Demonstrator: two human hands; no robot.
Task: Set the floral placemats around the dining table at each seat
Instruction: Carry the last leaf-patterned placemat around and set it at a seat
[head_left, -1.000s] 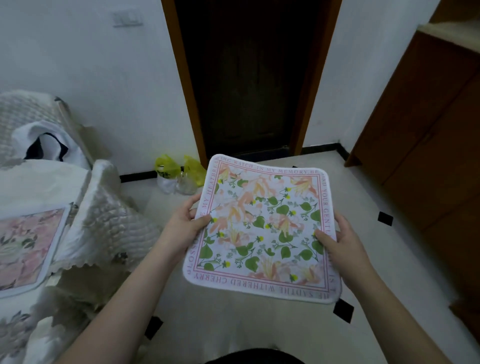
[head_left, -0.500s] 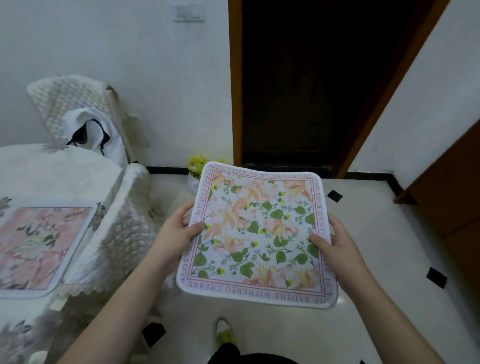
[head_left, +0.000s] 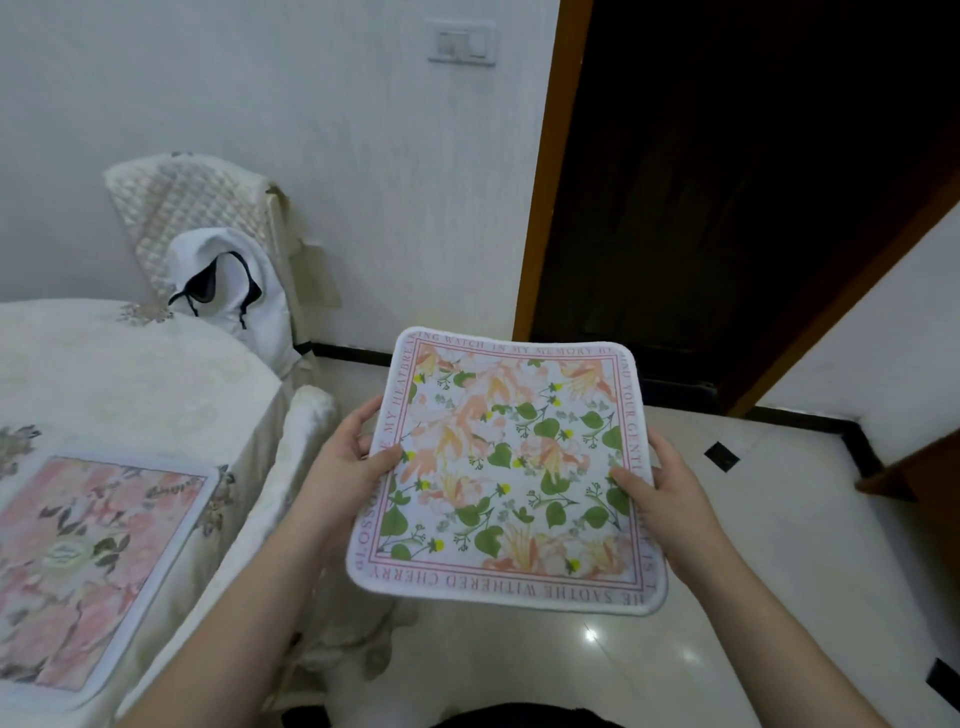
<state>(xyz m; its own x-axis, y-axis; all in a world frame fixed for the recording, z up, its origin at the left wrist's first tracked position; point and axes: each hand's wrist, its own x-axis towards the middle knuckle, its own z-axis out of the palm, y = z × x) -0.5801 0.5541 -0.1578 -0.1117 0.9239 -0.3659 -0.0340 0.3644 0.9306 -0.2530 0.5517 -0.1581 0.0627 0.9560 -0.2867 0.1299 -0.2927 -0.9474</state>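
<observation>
The view has swung left, bringing the surface (head_left: 130, 384) closer. Both hands, left (head_left: 348, 457) and right (head_left: 662, 486), pinch the mat (head_left: 506, 470) by its edges, above the floor, ready to place.

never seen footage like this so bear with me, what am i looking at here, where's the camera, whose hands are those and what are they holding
There is no machine here. A person wears one wide-angle camera on the head, looking forward and down, so the two bare arms reaching in from the bottom are their own. The left hand and right hand each grip a side edge of a floral placemat, held in the air above the tiled floor, printed side up. At the left stands a dining table under a pale cloth, with a pink floral placemat already lying on it. Behind it is a covered chair, and a dark doorway is ahead.
</observation>
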